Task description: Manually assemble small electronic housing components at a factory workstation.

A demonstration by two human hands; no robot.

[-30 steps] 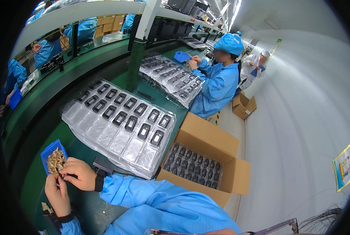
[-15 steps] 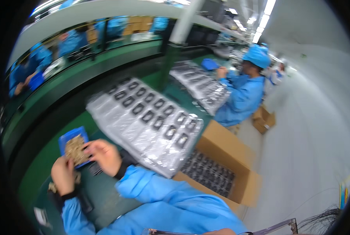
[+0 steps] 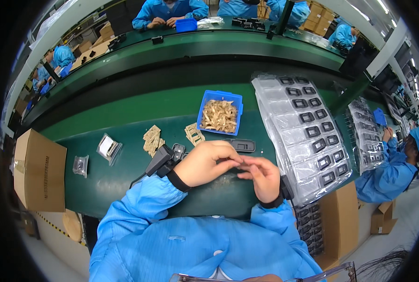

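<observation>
Black casing (image 3: pixel 243 145) lies near bin (image 3: pixel 223 95) and tray (image 3: pixel 284 131)

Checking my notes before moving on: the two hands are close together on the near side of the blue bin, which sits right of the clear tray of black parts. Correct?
Not quite: the head view shows the blue bin left of the clear tray of black parts, not right. The left hand and right hand are close together on the bin's near side.

Square blue plastic bin (image 3: pixel 240 109) sits ctr. on flat green bench (image 3: pixel 94 195), thin tan strips (image 3: pixel 220 116) in it; clear plastic tray (image 3: pixel 284 137) w/ black rectangular parts (image 3: pixel 313 132) to its R; brown cardboard box (image 3: pixel 40 174) far L.
</observation>
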